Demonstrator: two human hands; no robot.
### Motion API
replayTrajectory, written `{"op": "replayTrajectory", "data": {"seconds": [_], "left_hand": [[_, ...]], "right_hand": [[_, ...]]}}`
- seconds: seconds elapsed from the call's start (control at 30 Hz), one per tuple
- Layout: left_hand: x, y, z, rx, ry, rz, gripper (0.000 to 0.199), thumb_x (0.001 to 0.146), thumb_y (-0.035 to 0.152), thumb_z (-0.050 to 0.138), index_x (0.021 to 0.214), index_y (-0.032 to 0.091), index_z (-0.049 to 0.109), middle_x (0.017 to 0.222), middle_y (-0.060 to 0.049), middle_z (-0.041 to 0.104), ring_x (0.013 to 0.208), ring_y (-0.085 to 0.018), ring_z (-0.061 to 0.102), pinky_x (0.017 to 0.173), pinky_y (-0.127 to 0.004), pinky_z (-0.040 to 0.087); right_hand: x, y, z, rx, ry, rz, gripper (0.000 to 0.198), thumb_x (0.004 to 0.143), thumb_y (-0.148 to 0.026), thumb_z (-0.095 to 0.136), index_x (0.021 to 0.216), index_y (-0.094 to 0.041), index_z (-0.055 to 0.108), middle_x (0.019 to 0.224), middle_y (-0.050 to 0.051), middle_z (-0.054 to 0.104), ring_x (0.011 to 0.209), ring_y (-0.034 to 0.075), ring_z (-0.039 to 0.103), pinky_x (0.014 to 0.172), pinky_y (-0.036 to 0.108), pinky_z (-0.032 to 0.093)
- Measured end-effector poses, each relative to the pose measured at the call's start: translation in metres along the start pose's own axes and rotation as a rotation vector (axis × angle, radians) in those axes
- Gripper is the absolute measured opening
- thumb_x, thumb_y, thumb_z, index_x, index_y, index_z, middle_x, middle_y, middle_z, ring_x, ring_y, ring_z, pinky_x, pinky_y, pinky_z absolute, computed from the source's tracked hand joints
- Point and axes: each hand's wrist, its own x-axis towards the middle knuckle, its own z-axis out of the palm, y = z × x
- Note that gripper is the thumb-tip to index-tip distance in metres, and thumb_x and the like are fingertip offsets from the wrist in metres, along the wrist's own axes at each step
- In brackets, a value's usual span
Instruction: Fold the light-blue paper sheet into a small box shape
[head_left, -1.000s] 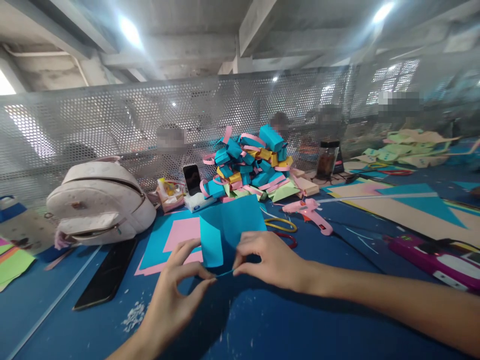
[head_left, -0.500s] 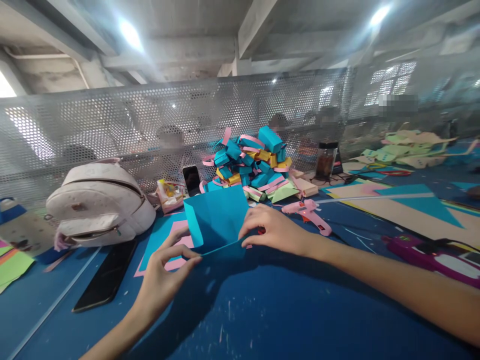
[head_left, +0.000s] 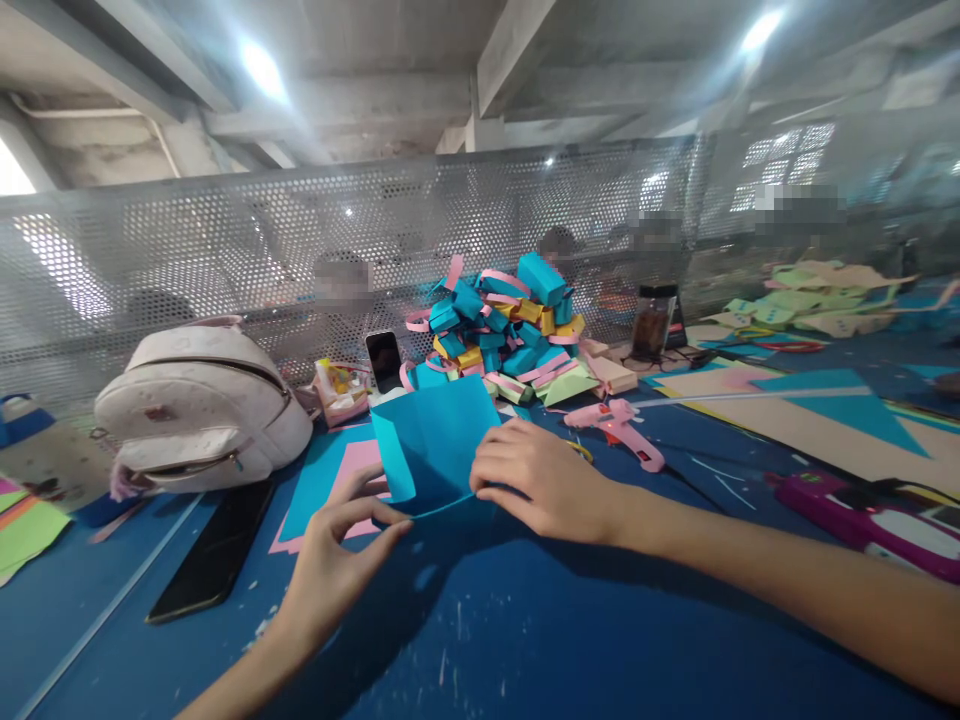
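Observation:
A folded piece of blue paper [head_left: 439,440] stands upright between my hands, its left side bent inward and its near edge curved. My left hand [head_left: 345,535] pinches the near left corner between thumb and fingers. At the near right edge, my right hand [head_left: 540,480] has its fingers closed on the same paper; part of its grip is hidden. Behind the left hand lie blue and pink paper sheets [head_left: 319,485]. A pink glue gun [head_left: 619,430] rests beyond my right hand.
A heap of small paper boxes [head_left: 502,330] sits against the perforated metal screen [head_left: 405,210]. On the left are a white backpack [head_left: 202,405] and a black phone [head_left: 214,555]. To the right lie a purple device [head_left: 862,515] and large paper sheets [head_left: 787,410]. A lidded jar [head_left: 651,325] stands behind.
My right hand has shifted slightly left along the paper, its fingers curling more. The near edge of the paper now bows, where it was straighter. My left hand has moved slightly right.

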Motion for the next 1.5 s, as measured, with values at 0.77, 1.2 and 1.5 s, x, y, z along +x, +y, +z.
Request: {"op": "replayTrajectory", "data": {"seconds": [0.77,1.2,1.5], "left_hand": [[-0.021,0.004,0.027,-0.431,-0.123,-0.188,0.029,0.087,0.04,0.064,0.113,0.027,0.067,0.111,-0.004,0.069,0.107,-0.024,0.063,0.087,-0.031,0.052],[-0.031,0.013,0.024,-0.382,-0.216,-0.087,0.036,0.09,0.04,0.063,0.125,0.039,0.062,0.136,0.002,0.059,0.13,-0.024,0.05,0.111,-0.037,0.037],[-0.035,0.018,0.025,-0.521,-0.251,-0.113,0.041,0.089,0.039,0.064,0.13,0.038,0.058,0.138,0.003,0.056,0.131,-0.027,0.049,0.113,-0.041,0.037]], "right_hand": [[-0.007,-0.017,0.031,0.752,-0.074,0.267,0.031,0.083,-0.017,0.068,0.114,-0.019,0.07,0.113,0.005,0.071,0.106,0.019,0.064,0.096,0.029,0.046],[-0.008,-0.034,0.032,0.815,-0.1,0.236,0.017,0.089,-0.022,0.06,0.097,-0.015,0.073,0.094,0.003,0.072,0.091,0.02,0.064,0.084,0.029,0.048],[-0.011,-0.044,0.033,0.98,-0.057,0.282,0.022,0.091,-0.029,0.059,0.105,-0.019,0.073,0.104,0.003,0.071,0.102,0.021,0.062,0.094,0.032,0.047]]}}
